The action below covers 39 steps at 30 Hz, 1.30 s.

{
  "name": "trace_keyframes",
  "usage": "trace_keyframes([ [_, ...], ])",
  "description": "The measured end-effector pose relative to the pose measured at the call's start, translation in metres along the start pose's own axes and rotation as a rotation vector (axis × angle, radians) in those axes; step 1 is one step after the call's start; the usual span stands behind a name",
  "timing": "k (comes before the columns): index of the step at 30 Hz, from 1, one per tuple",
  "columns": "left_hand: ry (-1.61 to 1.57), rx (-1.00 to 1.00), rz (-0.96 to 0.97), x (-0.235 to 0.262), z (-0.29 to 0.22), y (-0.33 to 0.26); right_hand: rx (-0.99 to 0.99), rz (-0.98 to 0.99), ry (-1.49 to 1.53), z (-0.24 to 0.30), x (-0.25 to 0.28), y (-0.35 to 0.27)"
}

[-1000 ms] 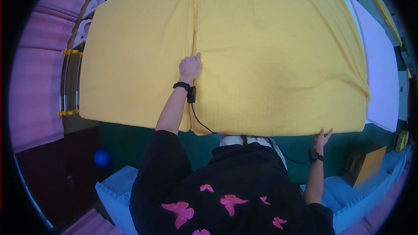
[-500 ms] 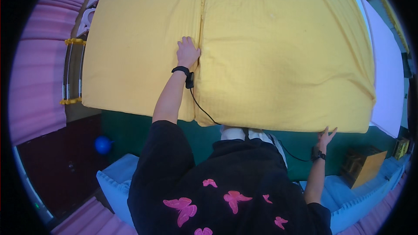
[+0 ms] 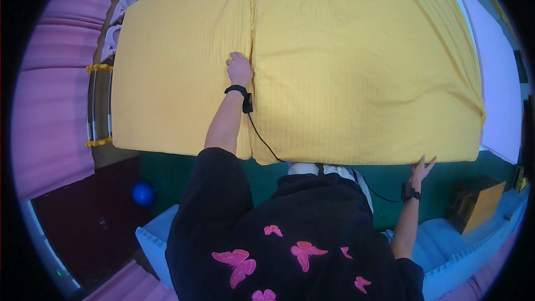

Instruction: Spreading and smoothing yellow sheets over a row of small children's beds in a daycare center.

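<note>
Smoothing yellow covers (image 3: 356,67), seemingly: flatten left hand (image 3: 239,69), fingers loosely bent; steady near edge (image 3: 362,160) with right hand (image 3: 423,171), fingers spread.

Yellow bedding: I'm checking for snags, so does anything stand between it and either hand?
Nothing visible does: the left hand rests on the yellow bedding, just left of the seam, and the right hand is at its near edge.

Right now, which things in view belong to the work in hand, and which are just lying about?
In the work:
- left hand, on left yellow sheet
- right hand, at near edge of right yellow sheet

Lying about:
- blue ball
- wooden box
</note>
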<state>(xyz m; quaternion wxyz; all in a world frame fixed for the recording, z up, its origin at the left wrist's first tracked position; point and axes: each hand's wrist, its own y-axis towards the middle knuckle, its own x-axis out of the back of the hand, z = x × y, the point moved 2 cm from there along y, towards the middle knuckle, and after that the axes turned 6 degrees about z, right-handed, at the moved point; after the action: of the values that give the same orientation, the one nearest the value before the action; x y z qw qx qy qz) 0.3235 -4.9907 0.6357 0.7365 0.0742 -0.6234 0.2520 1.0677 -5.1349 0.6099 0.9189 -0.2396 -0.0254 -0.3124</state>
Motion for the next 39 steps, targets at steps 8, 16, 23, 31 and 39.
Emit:
trace_keyframes([
  [8, -0.139, 0.021, -0.135, 0.001, 0.009, 0.012, 0.018, 0.021, -0.016, -0.008, 0.001, 0.009],
  [16, -0.116, -0.046, -0.147, 0.015, -0.005, -0.003, 0.031, 0.067, -0.041, -0.006, 0.003, 0.013],
  [23, -0.483, -0.188, -0.274, -0.014, 0.013, -0.051, -0.006, 0.106, -0.087, -0.001, 0.004, 0.007],
  [31, -0.406, -0.325, -0.114, -0.033, 0.005, -0.195, -0.033, 0.049, -0.061, -0.005, 0.003, 0.011],
  [39, -0.448, -0.348, -0.014, -0.051, 0.029, -0.314, -0.087, 0.107, -0.158, -0.012, 0.012, 0.044],
])
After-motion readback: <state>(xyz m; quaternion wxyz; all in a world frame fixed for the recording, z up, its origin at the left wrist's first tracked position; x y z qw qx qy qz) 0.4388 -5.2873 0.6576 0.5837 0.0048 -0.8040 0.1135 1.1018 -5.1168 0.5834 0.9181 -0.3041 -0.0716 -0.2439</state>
